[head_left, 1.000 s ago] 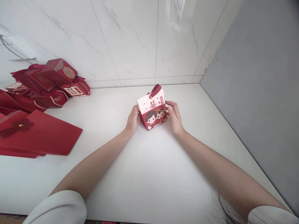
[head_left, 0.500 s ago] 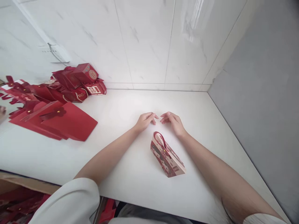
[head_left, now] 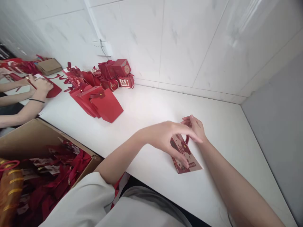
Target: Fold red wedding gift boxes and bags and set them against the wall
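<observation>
A small red and pale pink paper gift bag (head_left: 187,157) with a printed pattern stands on the white table before me. Over it arches my left hand (head_left: 174,138), thumb and fingers spread apart; the thumb lies across the bag's front, and whether it touches cannot be told. Behind the bag, my right hand (head_left: 195,126) rests near the table with loosely curved fingers and no object visible in it. The left hand covers the bag's upper left part and some of its dark red handle.
Plain red gift bags (head_left: 106,105) stand at the left, with red boxes (head_left: 121,67) piled against the wall. Farther left, a co-worker's hands (head_left: 41,85) work at a red bag. A cardboard box (head_left: 26,138) full of red items sits below the table edge.
My left hand has moved from behind the bag to over it, fingers spreading. My right hand stays behind the bag. The view has turned left, bringing the co-worker and cardboard box into sight.
</observation>
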### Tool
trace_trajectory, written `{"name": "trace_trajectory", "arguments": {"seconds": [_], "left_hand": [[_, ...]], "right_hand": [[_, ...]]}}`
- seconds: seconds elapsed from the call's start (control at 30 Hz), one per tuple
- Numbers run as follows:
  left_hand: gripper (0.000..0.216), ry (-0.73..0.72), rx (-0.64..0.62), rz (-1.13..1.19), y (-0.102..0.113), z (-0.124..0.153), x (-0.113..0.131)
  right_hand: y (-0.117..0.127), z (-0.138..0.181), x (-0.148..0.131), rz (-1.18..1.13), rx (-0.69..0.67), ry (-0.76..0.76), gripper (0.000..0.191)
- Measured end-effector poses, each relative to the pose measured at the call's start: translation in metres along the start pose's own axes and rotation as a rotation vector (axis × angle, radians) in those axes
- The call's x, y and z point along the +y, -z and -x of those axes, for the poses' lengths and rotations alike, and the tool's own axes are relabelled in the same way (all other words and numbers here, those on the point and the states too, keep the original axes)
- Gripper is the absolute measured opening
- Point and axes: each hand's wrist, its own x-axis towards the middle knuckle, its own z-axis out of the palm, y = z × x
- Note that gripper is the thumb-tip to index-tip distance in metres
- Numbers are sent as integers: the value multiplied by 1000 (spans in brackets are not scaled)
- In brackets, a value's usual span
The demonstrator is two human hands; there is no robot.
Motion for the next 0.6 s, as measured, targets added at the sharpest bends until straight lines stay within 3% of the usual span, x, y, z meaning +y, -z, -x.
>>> {"name": "trace_trajectory", "arguments": {"seconds": [0.1, 0.27, 0.37, 0.47, 0.6], "left_hand": [[32, 126, 16, -199, -17, 10, 12], [50, 276, 183, -75, -33, 28, -3], [33, 353, 279, -136, -42, 44, -7], [24, 320, 406, -369, -50, 72, 2], [15, 241, 722, -568, -53, 135, 37]], "right_hand": [[1, 0, 2, 2, -11, -9, 56], [4, 2, 3, 8, -25, -7, 52], [5, 3, 3, 16, -9, -12, 51], [5, 4, 4, 27, 14, -30, 51], [7, 5, 4, 46, 20, -32, 50]]}}
